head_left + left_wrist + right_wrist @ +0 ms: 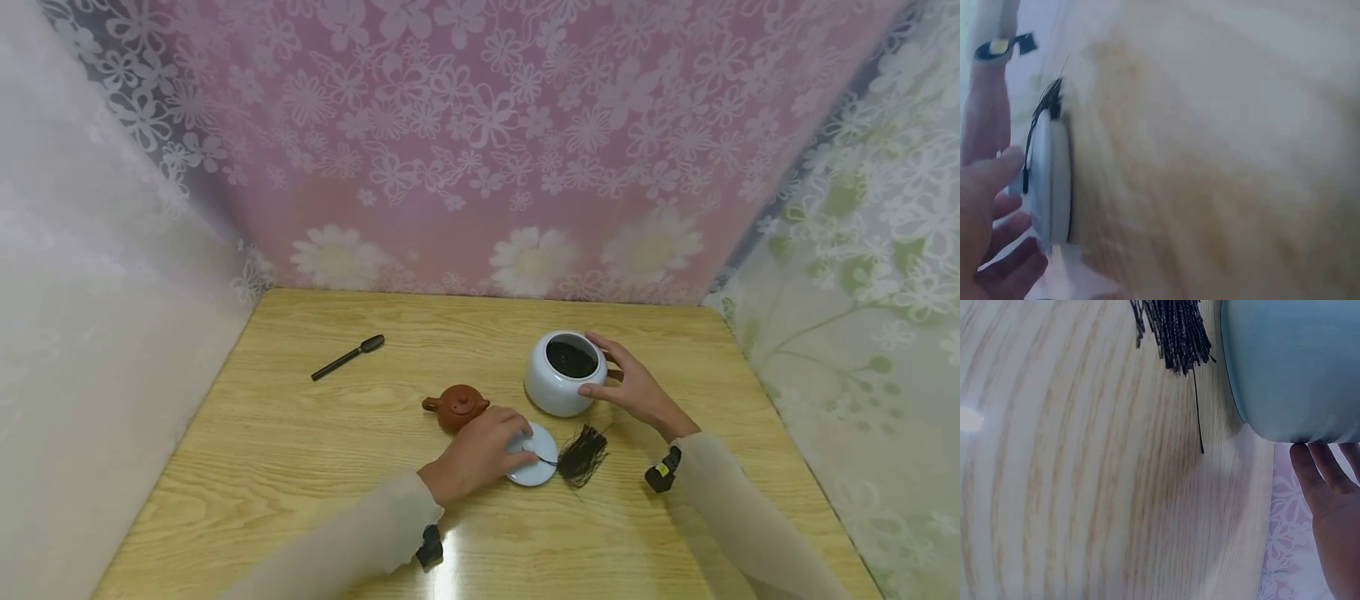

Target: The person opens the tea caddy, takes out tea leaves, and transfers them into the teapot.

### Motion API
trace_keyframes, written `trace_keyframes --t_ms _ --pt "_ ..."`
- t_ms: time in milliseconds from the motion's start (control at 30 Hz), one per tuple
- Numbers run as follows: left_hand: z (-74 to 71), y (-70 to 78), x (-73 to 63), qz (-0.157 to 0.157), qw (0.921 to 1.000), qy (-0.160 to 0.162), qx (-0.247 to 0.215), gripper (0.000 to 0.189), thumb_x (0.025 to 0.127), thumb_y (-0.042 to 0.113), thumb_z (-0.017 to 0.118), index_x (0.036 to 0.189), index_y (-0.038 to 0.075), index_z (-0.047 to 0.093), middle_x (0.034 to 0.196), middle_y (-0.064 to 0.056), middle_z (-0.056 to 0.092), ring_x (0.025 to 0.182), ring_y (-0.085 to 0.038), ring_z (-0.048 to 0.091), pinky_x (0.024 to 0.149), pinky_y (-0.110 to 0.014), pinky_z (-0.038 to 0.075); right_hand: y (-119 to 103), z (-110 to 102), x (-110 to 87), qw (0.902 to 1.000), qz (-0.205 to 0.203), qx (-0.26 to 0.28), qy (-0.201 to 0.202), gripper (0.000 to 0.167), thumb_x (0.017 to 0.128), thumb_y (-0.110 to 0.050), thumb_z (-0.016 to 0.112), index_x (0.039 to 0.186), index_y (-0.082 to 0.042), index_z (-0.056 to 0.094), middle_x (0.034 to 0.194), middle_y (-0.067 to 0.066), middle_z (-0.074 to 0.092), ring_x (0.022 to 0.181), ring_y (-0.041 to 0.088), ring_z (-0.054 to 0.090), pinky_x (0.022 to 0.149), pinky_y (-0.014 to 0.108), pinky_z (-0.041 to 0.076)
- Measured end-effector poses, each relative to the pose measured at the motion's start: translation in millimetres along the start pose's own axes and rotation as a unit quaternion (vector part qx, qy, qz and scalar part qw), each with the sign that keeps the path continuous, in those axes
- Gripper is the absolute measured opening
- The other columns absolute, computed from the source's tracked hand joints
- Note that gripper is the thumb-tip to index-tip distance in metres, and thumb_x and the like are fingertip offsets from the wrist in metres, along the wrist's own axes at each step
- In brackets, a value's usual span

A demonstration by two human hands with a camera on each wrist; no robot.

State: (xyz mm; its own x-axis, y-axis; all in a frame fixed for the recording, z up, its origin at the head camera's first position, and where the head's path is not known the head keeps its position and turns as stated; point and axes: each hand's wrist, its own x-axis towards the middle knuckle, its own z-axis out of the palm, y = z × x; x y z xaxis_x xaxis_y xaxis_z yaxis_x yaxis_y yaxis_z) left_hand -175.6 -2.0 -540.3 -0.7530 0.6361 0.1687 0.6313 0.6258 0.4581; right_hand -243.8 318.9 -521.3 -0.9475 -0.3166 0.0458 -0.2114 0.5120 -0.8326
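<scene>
A white ceramic jar [553,392], holding dark loose contents that look like tea leaves [572,358], stands uncovered on the table. My right hand [636,390] grips its right side, thumb at the front and fingers toward the back; their tips touch the wall in the right wrist view. The jar's white lid [542,473] lies flat in front of it, a dark tassel [583,457] corded to the knob. With thumb and fingers around that knob, my left hand [483,450] pinches it. Just behind the left hand sits a small brown clay teapot [459,407].
A dark, slim scoop-like tool [348,358] lies at the left back of the wooden table [315,450]. Flowered cloth hangs behind the table [480,150] and along both sides.
</scene>
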Motion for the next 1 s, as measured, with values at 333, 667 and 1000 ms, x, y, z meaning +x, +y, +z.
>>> trace_keyframes --t_ms 333,667,1000 --pt "9.5 1.7 -5.9 0.034 0.9982 0.047 0.019 0.028 0.104 0.040 0.076 0.116 0.015 0.079 0.124 0.002 0.079 0.122 -0.015 0.071 0.108 -0.029 0.057 -1 0 -1.5 1.0000 -0.004 0.007 -0.002 0.096 0.098 -0.021 0.086 0.175 -0.020 0.028 0.180 0.016 0.025 0.153 0.054 0.043 0.118 0.071 0.044" --pt "-13.4 -13.0 -0.8 0.125 0.9921 0.009 -0.006 0.030 0.111 0.035 0.066 0.130 0.014 0.075 0.138 0.000 0.071 0.136 -0.015 0.064 0.116 -0.028 0.051 -2 -1 -1.0 0.9999 0.002 0.010 -0.004 0.098 0.097 -0.025 0.087 0.175 -0.023 0.029 0.179 0.013 0.026 0.154 0.052 0.043 0.118 0.070 0.044" --pt "-63.7 -19.5 21.7 0.259 0.9643 0.047 0.029 0.026 0.109 0.025 0.070 0.131 0.010 0.072 0.134 -0.001 0.070 0.129 -0.015 0.063 0.111 -0.023 0.052 -1 -1 0.5 0.9998 0.009 0.016 -0.009 0.099 0.096 -0.028 0.088 0.175 -0.025 0.028 0.179 0.013 0.026 0.154 0.052 0.042 0.119 0.070 0.044"
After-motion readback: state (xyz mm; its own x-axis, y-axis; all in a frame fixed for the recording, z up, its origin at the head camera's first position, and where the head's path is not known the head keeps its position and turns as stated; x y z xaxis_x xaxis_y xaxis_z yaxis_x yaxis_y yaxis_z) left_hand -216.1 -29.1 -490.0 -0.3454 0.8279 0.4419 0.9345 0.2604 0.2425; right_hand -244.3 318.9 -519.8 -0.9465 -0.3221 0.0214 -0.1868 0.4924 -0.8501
